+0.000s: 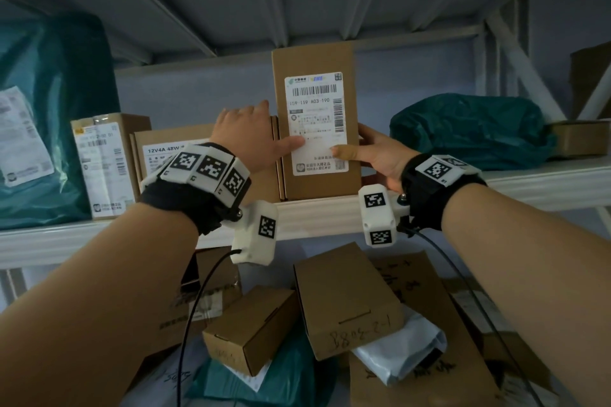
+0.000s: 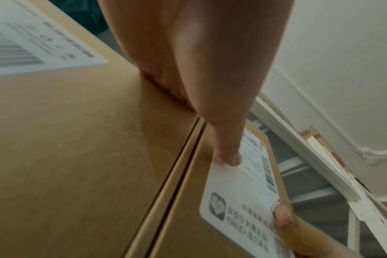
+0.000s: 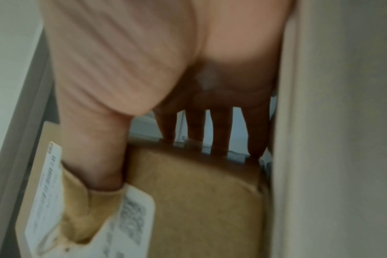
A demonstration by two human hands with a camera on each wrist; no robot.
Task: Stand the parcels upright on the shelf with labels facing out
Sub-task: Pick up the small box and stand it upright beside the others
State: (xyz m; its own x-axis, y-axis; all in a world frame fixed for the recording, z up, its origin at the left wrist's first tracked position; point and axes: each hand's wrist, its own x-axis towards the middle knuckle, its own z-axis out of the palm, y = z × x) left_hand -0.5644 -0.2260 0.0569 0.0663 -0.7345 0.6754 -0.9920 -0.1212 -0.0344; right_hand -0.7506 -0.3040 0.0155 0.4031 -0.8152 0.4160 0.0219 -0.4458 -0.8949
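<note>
Black wristbands (image 1: 195, 205) carry white blocks printed with square black markers, trailing black cables (image 1: 198, 301).

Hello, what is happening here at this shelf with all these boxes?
A person is arranging parcels on a shelf. Both hands hold a tall brown box that stands upright with its white label facing out. The left hand has its thumb on the label, fingers behind the box's left edge; the right hand grips the right side. Other labelled boxes stand to its left; more parcels lie piled below.
</note>
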